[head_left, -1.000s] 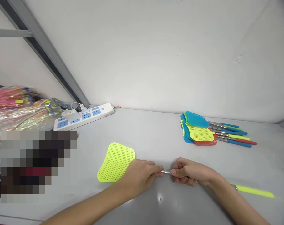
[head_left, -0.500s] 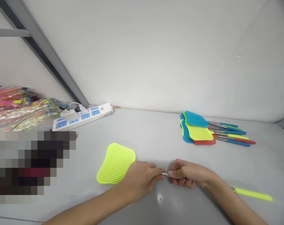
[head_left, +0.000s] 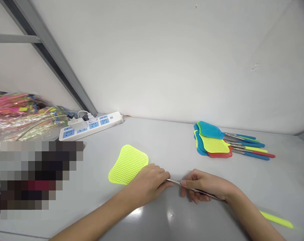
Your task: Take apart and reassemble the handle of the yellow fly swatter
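Observation:
A yellow-green fly swatter lies on the grey table [head_left: 167, 140]. Its mesh head [head_left: 128, 164] points left and its thin metal rod [head_left: 175, 182] runs right to a yellow-green handle [head_left: 277, 219]. My left hand [head_left: 149, 184] grips the rod just behind the mesh head. My right hand [head_left: 207, 188] is closed around the rod a little further right, and more bare rod shows between and beyond the hands than before. The handle sticks out past my right forearm.
A stack of blue, yellow and red fly swatters [head_left: 213, 142] lies at the back right, handles pointing right. A white and blue power strip [head_left: 91, 124] with plugs sits at the back left. Bags of coloured items [head_left: 18, 117] fill the left edge.
The rod has lengthened: the mesh head moved up and left with my left hand, the handle slid lower right. The gap between my hands is wider.

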`<state>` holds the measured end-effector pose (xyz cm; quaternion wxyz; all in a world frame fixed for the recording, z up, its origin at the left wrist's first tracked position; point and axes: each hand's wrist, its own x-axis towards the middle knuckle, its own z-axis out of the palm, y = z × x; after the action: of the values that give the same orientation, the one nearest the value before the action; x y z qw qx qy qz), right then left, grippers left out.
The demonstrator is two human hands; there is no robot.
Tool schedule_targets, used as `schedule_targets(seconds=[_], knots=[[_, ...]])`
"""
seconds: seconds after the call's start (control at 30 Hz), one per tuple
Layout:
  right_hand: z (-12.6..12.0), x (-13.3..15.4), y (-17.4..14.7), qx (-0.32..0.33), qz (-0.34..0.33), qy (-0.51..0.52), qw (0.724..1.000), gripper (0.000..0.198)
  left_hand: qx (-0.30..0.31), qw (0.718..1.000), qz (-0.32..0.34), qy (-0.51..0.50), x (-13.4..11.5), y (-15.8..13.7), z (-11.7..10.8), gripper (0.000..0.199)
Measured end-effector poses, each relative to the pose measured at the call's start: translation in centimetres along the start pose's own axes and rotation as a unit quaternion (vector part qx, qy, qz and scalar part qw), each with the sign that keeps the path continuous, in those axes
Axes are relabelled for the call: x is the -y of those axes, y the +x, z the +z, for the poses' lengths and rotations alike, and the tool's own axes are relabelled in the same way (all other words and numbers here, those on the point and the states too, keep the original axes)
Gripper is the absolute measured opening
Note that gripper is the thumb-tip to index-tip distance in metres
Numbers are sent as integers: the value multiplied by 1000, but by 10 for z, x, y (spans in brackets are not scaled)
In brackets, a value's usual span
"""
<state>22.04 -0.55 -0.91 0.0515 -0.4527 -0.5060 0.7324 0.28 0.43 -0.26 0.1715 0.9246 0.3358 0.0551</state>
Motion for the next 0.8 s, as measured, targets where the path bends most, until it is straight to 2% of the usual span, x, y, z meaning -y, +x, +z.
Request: schedule_targets(seconds=[0.17, 0.43, 0.8], knots=[[-6, 3, -3, -11, 10, -11, 1000, 32, -3, 1000, -6, -18, 0, 0, -5, 28], [-19, -3, -10, 27, 21, -94, 995, 34, 37, 998, 42, -6, 7, -3, -13, 33], [-36, -6, -21, -4, 43, -162, 986, 36, 48, 998, 45, 10, 6, -5, -10, 27]])
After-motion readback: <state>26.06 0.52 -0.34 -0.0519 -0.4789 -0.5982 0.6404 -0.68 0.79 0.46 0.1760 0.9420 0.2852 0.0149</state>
